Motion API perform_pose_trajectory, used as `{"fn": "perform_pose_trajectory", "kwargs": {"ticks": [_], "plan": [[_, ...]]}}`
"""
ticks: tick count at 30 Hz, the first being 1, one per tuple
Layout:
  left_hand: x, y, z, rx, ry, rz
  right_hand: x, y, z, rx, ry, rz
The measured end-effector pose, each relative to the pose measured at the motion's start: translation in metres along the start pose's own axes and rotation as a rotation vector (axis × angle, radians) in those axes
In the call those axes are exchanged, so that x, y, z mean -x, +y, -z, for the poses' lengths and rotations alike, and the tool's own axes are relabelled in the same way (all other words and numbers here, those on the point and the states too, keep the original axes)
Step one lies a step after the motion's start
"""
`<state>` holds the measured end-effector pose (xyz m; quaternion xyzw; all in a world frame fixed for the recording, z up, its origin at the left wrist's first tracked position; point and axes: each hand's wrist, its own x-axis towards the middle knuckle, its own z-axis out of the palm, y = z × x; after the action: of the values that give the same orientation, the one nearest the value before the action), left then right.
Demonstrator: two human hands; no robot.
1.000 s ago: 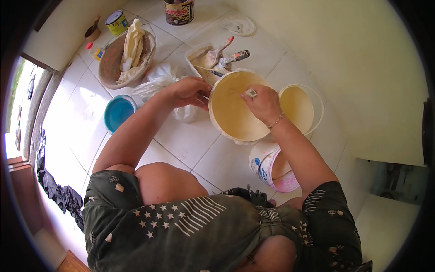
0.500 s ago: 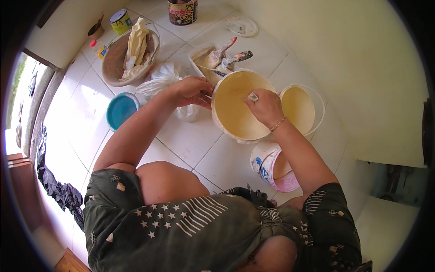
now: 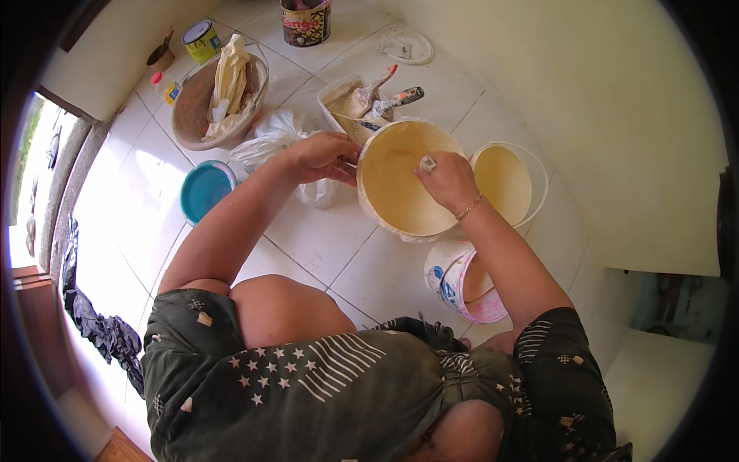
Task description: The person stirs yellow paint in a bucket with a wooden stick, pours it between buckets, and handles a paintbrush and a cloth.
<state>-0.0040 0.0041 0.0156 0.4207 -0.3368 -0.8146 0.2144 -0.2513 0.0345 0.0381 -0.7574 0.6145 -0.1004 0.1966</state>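
Note:
A large round bucket point(image 3: 377, 202) with a pale-yellow, smeared inside is tilted so that its mouth faces me. My left hand point(image 3: 327, 156) grips its left rim, thumb and fingers bent at the edge. Over the bucket's right side, my right hand point(image 3: 446, 185) is closed round a handle point(image 3: 428, 162); only its pale end shows above the fist, and the rest is hidden. Just right of this bucket stands a second yellowish bucket point(image 3: 504, 189) with a thin wire handle. Nearer me, a white, pink-stained bucket point(image 3: 454, 281) leans under my right forearm.
Beyond the bucket lies a tray point(image 3: 332, 96) holding tools, one a black-handled brush point(image 3: 408, 96). To the left are a white plastic bag point(image 3: 273, 138), a teal bowl point(image 3: 206, 192) and a wide basin point(image 3: 192, 115) with cloth. Paint cans point(image 3: 305, 23) and a lid point(image 3: 406, 45) sit farther back.
The view has shifted very slightly. Both hands keep the same hold, and the bucket stays tilted between them.

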Motion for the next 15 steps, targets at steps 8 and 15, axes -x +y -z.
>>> {"fn": "perform_pose_trajectory", "kwargs": {"ticks": [8,15], "plan": [[-0.012,-0.014,0.008,-0.028,0.049,-0.03,0.008,-0.025,-0.029,-0.412,0.094,0.116],[-0.014,-0.021,-0.008,-0.001,0.112,-0.121,0.009,0.014,0.008,-0.052,0.025,-0.094]]}}
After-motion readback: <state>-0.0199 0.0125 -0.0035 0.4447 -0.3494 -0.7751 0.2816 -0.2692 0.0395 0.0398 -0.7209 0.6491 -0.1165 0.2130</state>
